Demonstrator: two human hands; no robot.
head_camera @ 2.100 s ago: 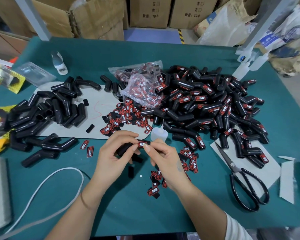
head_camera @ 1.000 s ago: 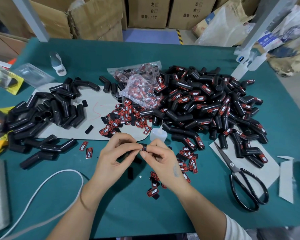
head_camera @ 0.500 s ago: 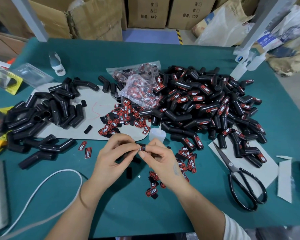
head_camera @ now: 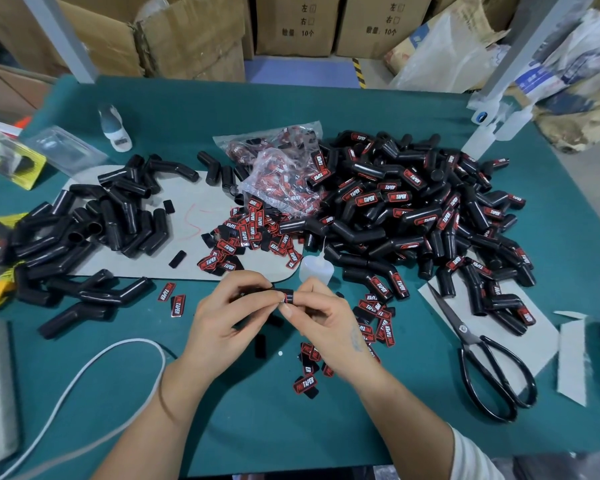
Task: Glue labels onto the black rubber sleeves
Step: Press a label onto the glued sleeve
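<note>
Sleeve in work [head_camera: 280, 293]: black rubber, held just above the green table [head_camera: 291, 109], near its front centre, betw. both hands; mostly hidden by fingers, only one end shows w/ a red edge, prob. the label, too small to be sure. Left hand [head_camera: 227, 318] curled round the sleeve body, gripping. Right hand [head_camera: 321, 322] pinching the exposed end, thumb and forefinger closed on it; I read this as pressing the label down. Glue bottle [head_camera: 315, 269], translucent, stands just behind the hands, touching nothing I can see. Loose labels [head_camera: 248, 237] scattered behind and to the right of the hands, a few under the right wrist. Labelled sleeves [head_camera: 413, 209] piled big to the right, unlabelled pile [head_camera: 94, 223] left on a grey sheet [head_camera: 194, 195]. Scissors [head_camera: 482, 362] well right, out of play. Risks as I judge: letting go too early, label lifts or creeps on the curved rubber; uneven pinch sets it skewed; squeeze-out could glue fingertips to the label; right wrist could drag loose labels; an elbow swing could tip the bottle.
</note>
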